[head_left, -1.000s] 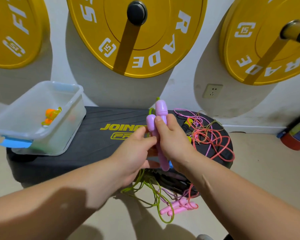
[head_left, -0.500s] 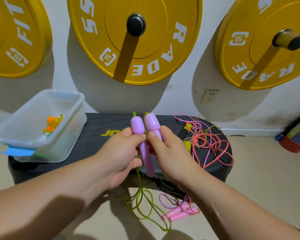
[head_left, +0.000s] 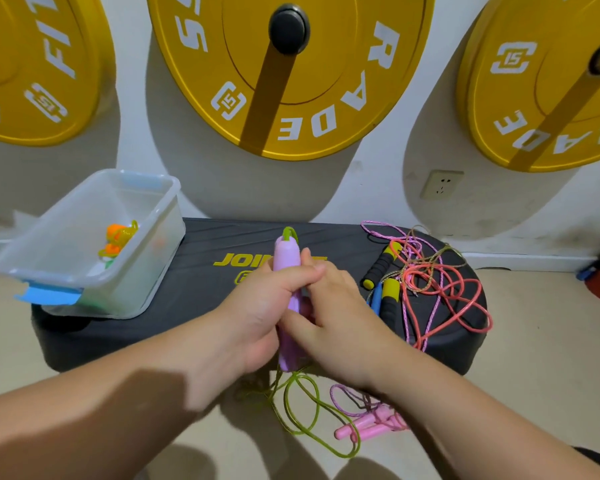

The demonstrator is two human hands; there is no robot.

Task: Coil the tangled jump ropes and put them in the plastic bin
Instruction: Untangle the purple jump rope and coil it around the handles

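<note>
- Left hand (head_left: 257,306): fingers curled round both purple handles (head_left: 285,265), held upright and side by side above the near edge of the step (head_left: 201,244).
- Right hand (head_left: 336,317): thumb and fingers pinch the same handles from the right. Fingertips on the far side are hidden.
- Green rope (head_left: 317,407): hangs from the handles to the floor in loose loops, not yet coiled. A short loop shows above the handle tops.
- Risk 1: the green rope lies close to the pink handles (head_left: 364,426) and their cord on the floor. I cannot tell whether they cross. If they do, winding likely drags the pink rope up with it.
- Risk 2: the handles are smooth and two are held in one grip. If the right hand lets go to wind, one handle may slide or twist out and the ends come apart.
- Risk 3: loose loops on the floor may kink or knot if pulled fast.
- Risk 4: the tangle (head_left: 430,282) sits just right of the hands on the step. A wide winding sweep may snag it and pull it off the near edge.
- Risk 5: the bin (head_left: 153,258) overhangs the left end of the step and holds an orange rope (head_left: 116,237). A hard drop near its left rim may tip it.
- Risk 6: a slack coil may spring open once in the bin.
</note>
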